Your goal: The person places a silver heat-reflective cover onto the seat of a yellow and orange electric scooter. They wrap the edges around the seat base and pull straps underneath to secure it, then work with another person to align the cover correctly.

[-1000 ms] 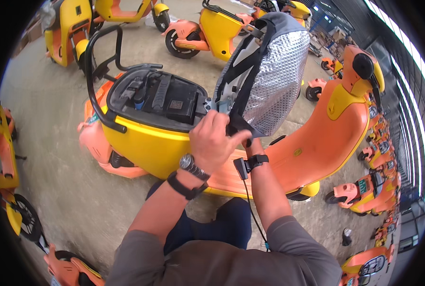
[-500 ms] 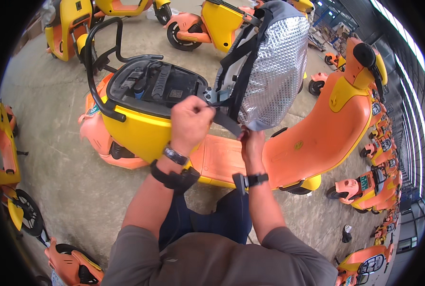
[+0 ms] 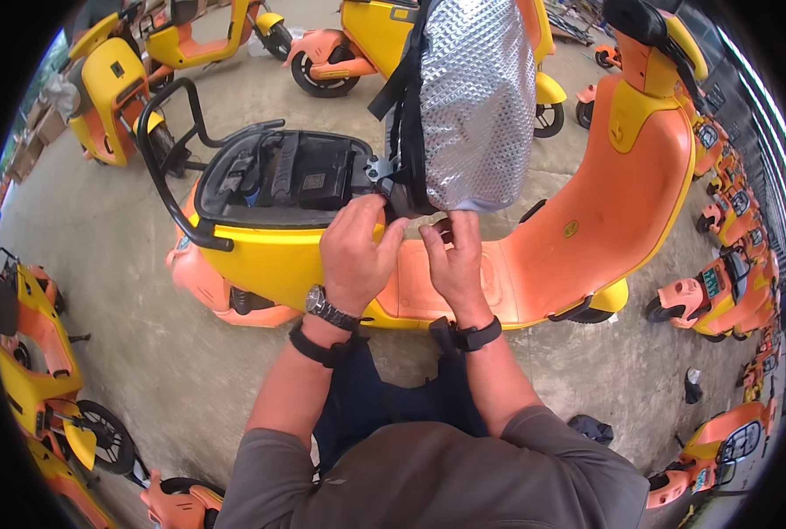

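Note:
A scooter seat stands tipped up on its hinge (image 3: 378,169), wrapped in a silver quilted cover (image 3: 476,106) with a black edge and straps. My left hand (image 3: 353,251) is at the cover's lower left corner by the hinge, its fingers closed on a black strap (image 3: 394,196); the fingertips are partly hidden. Close beside it, my right hand (image 3: 457,269) has its fingers bent up against the cover's bottom edge, gripping there. Left of the hinge lies the uncovered black seat compartment (image 3: 312,187) of the yellow and orange scooter (image 3: 265,264).
A black rear rack (image 3: 165,115) curves up at the scooter's back. The orange footboard (image 3: 419,282) lies under my hands. Other scooters stand across the far side, at left and in a long row at right. A black bag (image 3: 591,429) lies on the concrete floor.
The strap stretched between my hands is now bunched near the hinge. Both hands sit closer together along the cover's lower edge. The covered seat stands more upright, and the view has shifted.

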The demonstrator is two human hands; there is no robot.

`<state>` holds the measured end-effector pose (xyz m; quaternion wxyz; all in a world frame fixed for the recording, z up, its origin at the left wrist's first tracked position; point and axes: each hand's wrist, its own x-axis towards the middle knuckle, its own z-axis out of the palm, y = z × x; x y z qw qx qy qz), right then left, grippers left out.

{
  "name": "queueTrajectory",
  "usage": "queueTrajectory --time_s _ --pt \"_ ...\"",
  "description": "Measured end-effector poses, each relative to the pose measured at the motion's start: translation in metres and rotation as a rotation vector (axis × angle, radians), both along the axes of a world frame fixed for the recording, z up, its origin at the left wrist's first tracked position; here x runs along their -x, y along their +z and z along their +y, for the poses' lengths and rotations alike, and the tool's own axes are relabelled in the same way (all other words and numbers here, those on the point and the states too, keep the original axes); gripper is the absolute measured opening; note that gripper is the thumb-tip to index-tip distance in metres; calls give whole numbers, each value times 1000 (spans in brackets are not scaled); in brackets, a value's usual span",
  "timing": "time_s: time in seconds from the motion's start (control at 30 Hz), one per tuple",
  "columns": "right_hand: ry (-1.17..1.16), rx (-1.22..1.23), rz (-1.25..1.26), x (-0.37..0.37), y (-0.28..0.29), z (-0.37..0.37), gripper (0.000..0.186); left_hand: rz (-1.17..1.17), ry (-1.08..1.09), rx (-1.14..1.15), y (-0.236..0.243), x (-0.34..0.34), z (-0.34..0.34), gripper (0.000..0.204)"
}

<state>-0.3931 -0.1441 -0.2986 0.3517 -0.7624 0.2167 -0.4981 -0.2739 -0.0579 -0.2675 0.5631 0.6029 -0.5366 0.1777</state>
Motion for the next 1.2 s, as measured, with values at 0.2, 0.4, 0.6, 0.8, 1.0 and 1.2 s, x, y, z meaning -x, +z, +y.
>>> queueTrajectory --time_s 0.2,0.4,0.6,0.8,1.0,1.2 --pt "9 223 76 -6 2 -4 15 29 -30 -116 7 -10 -6 11" --pt "116 150 22 -26 -7 16 13 82 -193 -171 13 -24 -4 12" --pt "62 183 -20 -34 -21 13 14 134 -206 -258 11 -24 -7 17" --pt "-6 142 6 -36 -19 18 14 215 -137 -212 -3 -27 -12 11" --pt "30 188 -22 -45 -19 18 14 498 -284 -208 -5 -40 -15 9" --pt "35 188 99 -36 -25 21 22 492 -294 -327 -9 -38 -12 10"
